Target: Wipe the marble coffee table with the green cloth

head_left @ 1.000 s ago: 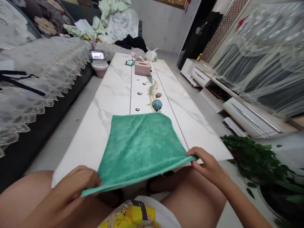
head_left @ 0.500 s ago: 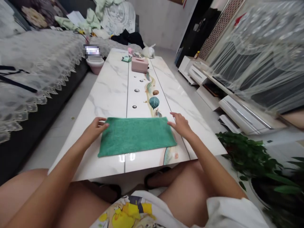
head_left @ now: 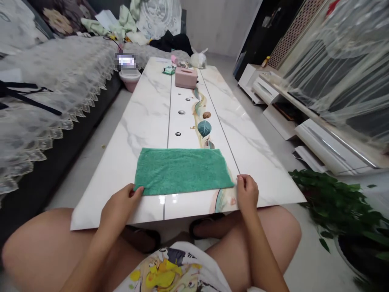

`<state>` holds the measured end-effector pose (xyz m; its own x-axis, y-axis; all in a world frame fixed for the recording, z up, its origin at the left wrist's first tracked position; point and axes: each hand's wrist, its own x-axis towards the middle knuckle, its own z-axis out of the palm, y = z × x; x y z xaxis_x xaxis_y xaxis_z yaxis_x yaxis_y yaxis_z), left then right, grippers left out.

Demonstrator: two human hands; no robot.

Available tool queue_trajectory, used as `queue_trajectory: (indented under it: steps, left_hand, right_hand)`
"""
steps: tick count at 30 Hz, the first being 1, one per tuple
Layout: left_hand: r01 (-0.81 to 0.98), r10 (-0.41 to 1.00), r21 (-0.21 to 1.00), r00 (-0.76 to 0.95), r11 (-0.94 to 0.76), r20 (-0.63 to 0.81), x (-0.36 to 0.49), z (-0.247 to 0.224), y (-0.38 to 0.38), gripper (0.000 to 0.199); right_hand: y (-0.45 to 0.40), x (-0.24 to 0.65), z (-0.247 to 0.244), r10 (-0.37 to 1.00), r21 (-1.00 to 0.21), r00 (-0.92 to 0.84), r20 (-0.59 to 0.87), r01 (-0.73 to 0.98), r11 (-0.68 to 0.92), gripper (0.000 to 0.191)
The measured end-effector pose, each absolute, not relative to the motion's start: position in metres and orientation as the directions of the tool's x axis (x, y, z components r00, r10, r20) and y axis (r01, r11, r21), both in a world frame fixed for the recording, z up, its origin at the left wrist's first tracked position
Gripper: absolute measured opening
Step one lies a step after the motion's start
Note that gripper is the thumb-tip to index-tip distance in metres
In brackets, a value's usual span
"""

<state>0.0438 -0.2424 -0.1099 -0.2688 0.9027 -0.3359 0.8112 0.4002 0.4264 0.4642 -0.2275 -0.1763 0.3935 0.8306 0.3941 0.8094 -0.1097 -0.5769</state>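
Observation:
A green towel lies flat as a wide rectangle across the near end of the white table. My left hand is closed at its near left corner, thumb on top and fingers curled at the edge, pinching it. Just beyond the near right corner, my right hand rests with fingers curled and pressed together. A narrow gap seems to separate it from the cloth, and nothing shows in its fingers.
The marble-patterned table stretches away from me. Towards its far end stand a pink tissue box, a green packet and a white plastic bag. A lace-covered sofa runs along the left; a leafy plant stands right.
Both hands have moved from the towel's far corners down towards its near corners. The left now pinches the cloth, and the right has gone from spread to curled fingers. The view has shifted slightly.

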Motion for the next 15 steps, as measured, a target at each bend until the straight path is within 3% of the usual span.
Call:
queue_trajectory:
  steps: [3,7,11,13,15]
  left_hand:
    - [0.649,0.961,0.712,-0.236,0.268,-0.146,0.060,-0.104,-0.224,0.038]
    - [0.364,0.997,0.931,-0.058,-0.031,0.056,0.141,-0.076,-0.193,0.035]
    - [0.385,0.944,0.879,0.273,-0.283,0.184,0.250,-0.070,-0.181,0.019]
    - [0.511,0.903,0.800,0.421,-0.315,0.087,0.286,-0.083,-0.185,0.015]
    - [0.579,0.889,0.756,0.458,-0.304,0.007,0.297,-0.099,-0.193,0.012]
  right_hand:
    - [-0.228,0.463,-0.175,0.841,-0.646,0.388,0.377,0.761,-0.061,0.029]
    - [-0.228,0.464,-0.172,0.839,-0.697,0.408,0.360,0.715,-0.048,0.029]
    - [-0.228,0.464,-0.174,0.838,-0.734,0.413,0.356,0.679,-0.023,0.029]
    - [-0.230,0.465,-0.175,0.826,-0.755,0.425,0.370,0.656,0.001,0.028]
    - [-0.235,0.466,-0.173,0.775,-0.764,0.479,0.412,0.645,0.008,0.028]
